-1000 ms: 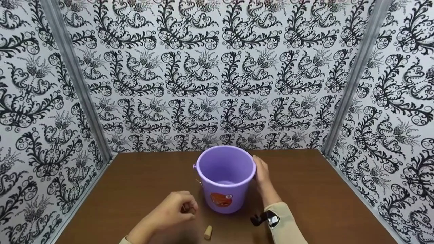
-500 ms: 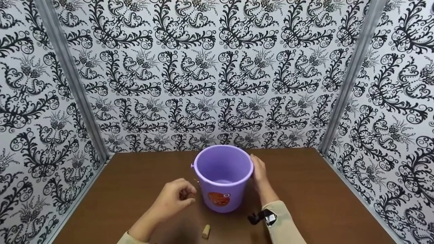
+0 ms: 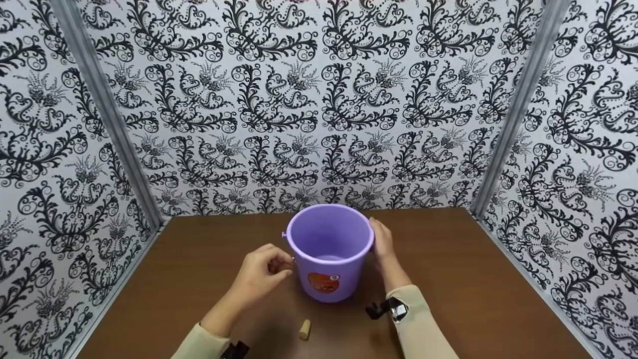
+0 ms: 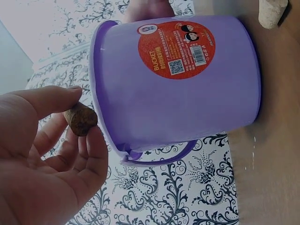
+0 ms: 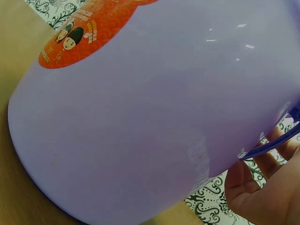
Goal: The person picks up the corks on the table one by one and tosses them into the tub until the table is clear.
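An upright purple bucket (image 3: 347,276) with a red-orange label stands on the brown table. At its left, my left hand (image 3: 261,271) pinches a cork (image 4: 82,119) between thumb and fingers, level with the bucket's side just below the rim; the left wrist view shows the cork's dark end. My right hand (image 3: 383,239) holds the bucket's right side near the rim. In the right wrist view its fingers curl by the purple handle (image 5: 272,144), partly hidden behind it. A second cork (image 3: 305,329) lies on the table in front of the bucket.
Patterned black-and-white walls (image 3: 279,99) close the table (image 3: 448,299) in at the back and both sides, with grey metal posts (image 3: 516,114) at the corners. The bucket's inside looks bare where it shows.
My left hand has moved forward and up, closer to the bucket's left side near the rim. The right hand keeps its place on the bucket. The view has tilted slightly.
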Action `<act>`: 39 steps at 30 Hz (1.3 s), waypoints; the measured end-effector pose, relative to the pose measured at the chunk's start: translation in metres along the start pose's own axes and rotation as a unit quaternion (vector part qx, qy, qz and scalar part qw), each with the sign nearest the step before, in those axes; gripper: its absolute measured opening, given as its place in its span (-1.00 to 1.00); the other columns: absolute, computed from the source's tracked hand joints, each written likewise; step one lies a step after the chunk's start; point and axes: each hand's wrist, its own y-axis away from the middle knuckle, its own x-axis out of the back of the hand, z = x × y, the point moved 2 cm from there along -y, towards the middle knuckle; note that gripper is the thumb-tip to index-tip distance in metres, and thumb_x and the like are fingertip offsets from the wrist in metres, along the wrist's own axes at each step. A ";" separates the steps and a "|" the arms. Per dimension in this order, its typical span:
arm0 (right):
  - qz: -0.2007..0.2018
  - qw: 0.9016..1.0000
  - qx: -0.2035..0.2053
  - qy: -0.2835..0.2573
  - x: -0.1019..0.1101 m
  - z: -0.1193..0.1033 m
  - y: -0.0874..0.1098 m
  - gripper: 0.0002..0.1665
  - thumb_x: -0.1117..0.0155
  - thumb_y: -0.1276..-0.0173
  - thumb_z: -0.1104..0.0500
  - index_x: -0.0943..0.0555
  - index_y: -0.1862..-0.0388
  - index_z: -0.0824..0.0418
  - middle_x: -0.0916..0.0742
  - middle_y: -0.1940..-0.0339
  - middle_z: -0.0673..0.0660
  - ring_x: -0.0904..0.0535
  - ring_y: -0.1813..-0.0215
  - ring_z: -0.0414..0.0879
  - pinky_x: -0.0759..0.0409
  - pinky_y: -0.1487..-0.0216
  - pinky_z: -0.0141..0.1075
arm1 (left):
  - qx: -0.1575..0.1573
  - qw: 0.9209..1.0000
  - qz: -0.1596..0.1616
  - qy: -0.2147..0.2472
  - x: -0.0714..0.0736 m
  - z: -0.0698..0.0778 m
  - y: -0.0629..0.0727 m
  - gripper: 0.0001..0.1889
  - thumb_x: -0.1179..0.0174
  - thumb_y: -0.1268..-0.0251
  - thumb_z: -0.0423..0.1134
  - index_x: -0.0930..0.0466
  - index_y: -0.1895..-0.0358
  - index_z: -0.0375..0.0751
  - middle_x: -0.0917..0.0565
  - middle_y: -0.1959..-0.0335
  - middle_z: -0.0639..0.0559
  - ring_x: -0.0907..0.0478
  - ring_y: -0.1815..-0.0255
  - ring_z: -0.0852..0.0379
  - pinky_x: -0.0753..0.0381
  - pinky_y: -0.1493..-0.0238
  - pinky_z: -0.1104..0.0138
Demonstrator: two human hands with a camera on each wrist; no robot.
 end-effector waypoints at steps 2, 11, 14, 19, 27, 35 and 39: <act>0.003 1.000 0.000 -0.001 0.000 0.006 -0.002 -0.59 -0.05 -0.64 0.17 -0.72 0.09 0.48 -0.77 0.32 0.05 -0.61 0.20 -0.14 -0.60 0.06 -0.33 | 0.003 1.000 0.009 0.002 -0.001 0.000 -0.001 -0.76 -0.52 -0.08 -0.50 -0.76 0.30 -0.06 -0.63 0.36 0.18 -0.54 0.36 0.28 -0.68 0.33 0.30; 0.002 0.999 -0.004 -0.041 -0.001 0.007 -0.003 -0.65 -0.06 -0.65 0.15 -0.73 0.22 0.29 -0.74 0.36 0.01 -0.62 0.23 -0.13 -0.62 0.10 -0.34 | -0.002 1.000 0.026 0.008 -0.005 -0.004 -0.016 -0.79 -0.49 -0.08 -0.51 -0.76 0.29 -0.13 -0.64 0.35 0.11 -0.56 0.35 0.25 -0.68 0.31 0.36; -0.001 0.999 -0.008 -0.045 -0.001 0.006 -0.001 -0.64 -0.05 -0.65 0.15 -0.73 0.20 0.30 -0.74 0.34 0.01 -0.62 0.22 -0.13 -0.62 0.09 -0.32 | 0.007 1.000 0.030 0.001 -0.005 -0.005 -0.020 -0.79 -0.49 -0.06 -0.52 -0.76 0.31 -0.14 -0.64 0.36 0.09 -0.55 0.35 0.24 -0.67 0.31 0.39; -0.004 0.999 -0.013 -0.040 -0.001 0.007 0.000 -0.63 -0.05 -0.66 0.15 -0.74 0.16 0.35 -0.75 0.32 0.01 -0.62 0.19 -0.12 -0.62 0.03 -0.27 | 0.017 1.000 0.025 -0.006 -0.004 -0.005 -0.024 -0.80 -0.48 -0.07 -0.52 -0.76 0.30 -0.16 -0.64 0.37 0.07 -0.56 0.35 0.23 -0.67 0.29 0.41; -0.007 1.000 -0.005 -0.021 0.000 0.004 0.002 -0.60 -0.02 -0.67 0.17 -0.72 0.15 0.42 -0.77 0.31 0.10 -0.64 0.20 -0.08 -0.64 0.05 -0.26 | 0.003 1.000 0.010 -0.017 -0.003 0.001 -0.036 -0.81 -0.47 -0.07 -0.51 -0.77 0.27 -0.18 -0.64 0.36 0.07 -0.54 0.35 0.24 -0.65 0.29 0.42; -0.025 1.000 0.002 -0.018 -0.002 -0.004 0.008 -0.60 0.02 -0.66 0.20 -0.71 0.14 0.43 -0.77 0.30 0.14 -0.66 0.21 -0.05 -0.66 0.06 -0.22 | -0.003 1.000 -0.010 -0.015 -0.011 0.004 -0.045 -0.83 -0.47 -0.10 -0.49 -0.77 0.25 -0.20 -0.64 0.35 0.05 -0.54 0.35 0.22 -0.65 0.30 0.41; -0.023 1.000 0.004 -0.015 -0.002 -0.012 0.012 -0.61 0.00 -0.66 0.20 -0.70 0.19 0.42 -0.76 0.33 0.10 -0.65 0.22 -0.07 -0.65 0.06 -0.24 | -0.002 1.000 -0.017 -0.014 -0.012 0.009 -0.051 -0.83 -0.48 -0.11 -0.48 -0.78 0.24 -0.21 -0.63 0.35 0.03 -0.53 0.34 0.21 -0.64 0.30 0.41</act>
